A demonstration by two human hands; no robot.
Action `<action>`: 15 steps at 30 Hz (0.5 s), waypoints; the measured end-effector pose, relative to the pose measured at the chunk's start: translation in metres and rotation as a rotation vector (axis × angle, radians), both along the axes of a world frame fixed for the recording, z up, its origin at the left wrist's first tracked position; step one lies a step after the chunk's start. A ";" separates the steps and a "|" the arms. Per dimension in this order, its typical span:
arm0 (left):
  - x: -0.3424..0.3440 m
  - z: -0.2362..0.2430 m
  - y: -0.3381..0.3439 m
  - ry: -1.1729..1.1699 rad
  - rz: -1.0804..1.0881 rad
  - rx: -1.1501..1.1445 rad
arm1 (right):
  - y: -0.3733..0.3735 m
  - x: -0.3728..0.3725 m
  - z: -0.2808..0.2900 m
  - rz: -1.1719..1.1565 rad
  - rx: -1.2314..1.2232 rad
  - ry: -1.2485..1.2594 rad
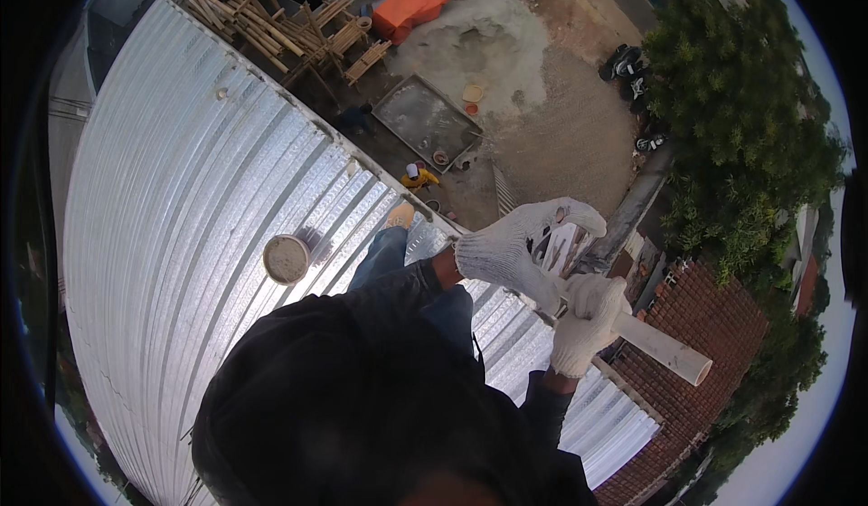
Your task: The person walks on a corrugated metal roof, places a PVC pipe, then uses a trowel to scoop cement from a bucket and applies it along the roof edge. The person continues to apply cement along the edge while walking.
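From where I stand, the pale pipe (665, 348) sits in the right hand (586, 321), gloved fingers wrapped tight around it. One hollow end sticks out on the side away from the left hand (517, 248), pointing past the edge of the ribbed metal decking (181, 162); the other end is buried in the fist. The left hand, gloved too, arches just above that fist, finger and thumb spread in a wide curve. I can't be sure whether the dark streaks in that gap belong to the glove or to something beyond.

The black jacket (334, 397) hides much of the decking and most of the person's legs. A bucket (287, 260) with grey contents stands on the decking. Below its edge, a worker in yellow (419, 177) is too small to read clearly.
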State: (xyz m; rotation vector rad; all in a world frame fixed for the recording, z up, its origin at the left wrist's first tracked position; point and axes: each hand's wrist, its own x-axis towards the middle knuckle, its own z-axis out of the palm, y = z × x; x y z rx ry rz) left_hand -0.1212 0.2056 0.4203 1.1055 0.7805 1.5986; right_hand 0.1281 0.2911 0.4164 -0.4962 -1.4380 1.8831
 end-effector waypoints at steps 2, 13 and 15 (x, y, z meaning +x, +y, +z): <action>-0.005 -0.022 -0.011 0.473 0.147 -0.058 | -0.008 -0.031 0.089 0.025 0.094 0.129; 0.143 -0.085 -0.020 0.625 0.347 -0.068 | -0.065 -0.033 0.278 -0.245 0.433 -0.050; 0.133 -0.082 -0.031 0.689 0.376 -0.052 | -0.076 -0.017 0.275 -0.040 0.491 -0.104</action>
